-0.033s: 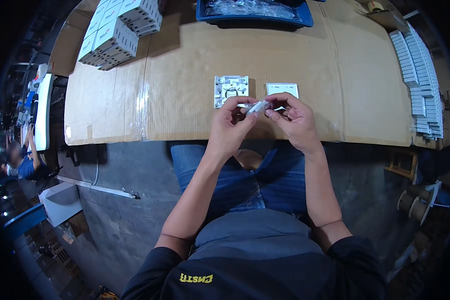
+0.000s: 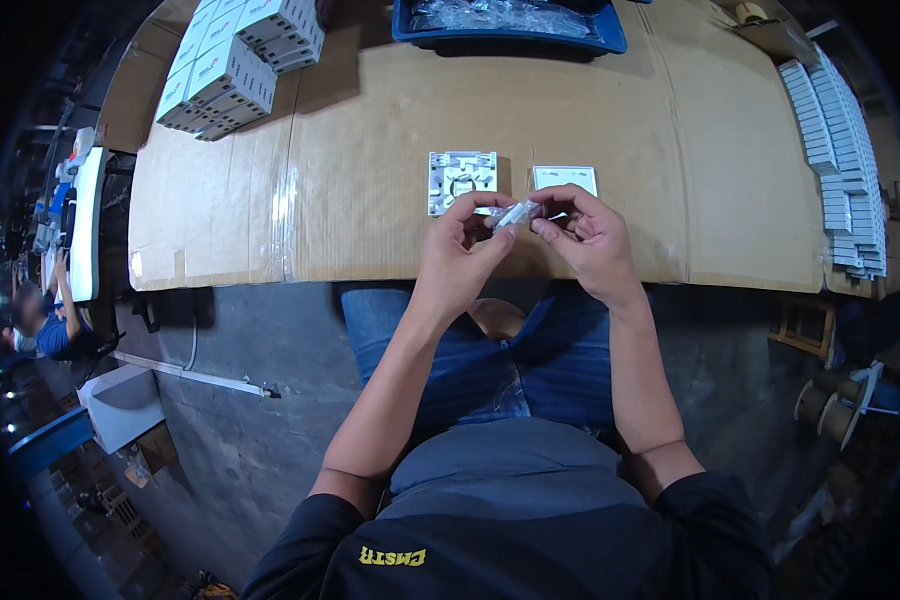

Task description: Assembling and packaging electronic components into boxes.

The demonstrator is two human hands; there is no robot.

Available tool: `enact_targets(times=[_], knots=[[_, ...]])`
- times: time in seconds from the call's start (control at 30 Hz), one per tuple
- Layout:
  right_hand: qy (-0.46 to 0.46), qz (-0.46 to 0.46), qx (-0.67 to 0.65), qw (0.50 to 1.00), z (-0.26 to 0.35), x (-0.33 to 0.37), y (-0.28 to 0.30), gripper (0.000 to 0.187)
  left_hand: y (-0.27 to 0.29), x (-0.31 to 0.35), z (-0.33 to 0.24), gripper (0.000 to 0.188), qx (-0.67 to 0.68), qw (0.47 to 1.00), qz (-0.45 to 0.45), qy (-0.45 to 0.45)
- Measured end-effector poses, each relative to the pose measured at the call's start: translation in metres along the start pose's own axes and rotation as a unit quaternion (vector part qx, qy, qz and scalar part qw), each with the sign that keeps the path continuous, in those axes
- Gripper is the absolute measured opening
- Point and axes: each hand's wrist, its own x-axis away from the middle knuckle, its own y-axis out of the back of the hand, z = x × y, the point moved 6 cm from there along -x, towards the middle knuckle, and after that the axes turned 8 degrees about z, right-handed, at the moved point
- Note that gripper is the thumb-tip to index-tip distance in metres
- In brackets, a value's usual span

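Note:
Between both hands is a small clear plastic bag (image 2: 515, 214) with something white inside, too small to make out. My left hand (image 2: 458, 255) pinches one end of it with thumb and fingertips. On the other end, the fingers of my right hand (image 2: 592, 240) are closed in the same way. Just beyond the left fingers lies an open white plastic housing (image 2: 437, 185), its inner side with a dark ring facing up. A flat white cover (image 2: 566, 178) lies beyond the right fingers, its near part hidden by them.
Stacked white boxes (image 2: 232, 85) stand at the far left of the cardboard-covered table (image 2: 370, 200). A blue bin (image 2: 510, 45) of clear plastic bags is at the far edge. Stacks of thin white pieces (image 2: 840, 160) line the right side. Another person (image 2: 60, 325) is far off left.

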Motion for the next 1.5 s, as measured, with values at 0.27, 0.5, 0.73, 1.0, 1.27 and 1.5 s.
enact_targets(times=[0.27, 0.5, 0.73, 1.0, 1.27, 1.5], knots=[[0.0, 0.006, 0.034, 0.999, -0.004, -0.001, 0.001, 0.03, 0.004, 0.002, -0.011, 0.036, -0.038, 0.998, 0.001, -0.059], [0.007, -0.026, 0.039, 0.999, -0.008, -0.003, 0.001, 0.028, 0.01, 0.005, -0.01, 0.027, -0.117, 0.991, -0.02, -0.055], [0.051, -0.04, 0.14, 0.988, -0.012, -0.007, 0.001, 0.016, 0.02, 0.01, -0.013, 0.017, -0.214, 0.962, -0.073, -0.152], [-0.067, -0.036, 0.119, 0.99, -0.017, -0.029, -0.01, 0.017, 0.048, 0.001, -0.025, 0.019, -0.352, 0.919, -0.117, -0.136], [0.025, -0.012, 0.328, 0.944, -0.019, -0.067, -0.022, 0.015, 0.073, -0.018, -0.043, 0.018, -0.516, 0.824, -0.13, -0.196], [0.022, -0.016, 0.363, 0.931, -0.015, -0.067, -0.028, 0.012, 0.077, -0.023, -0.036, 0.015, -0.552, 0.814, -0.073, -0.164]])
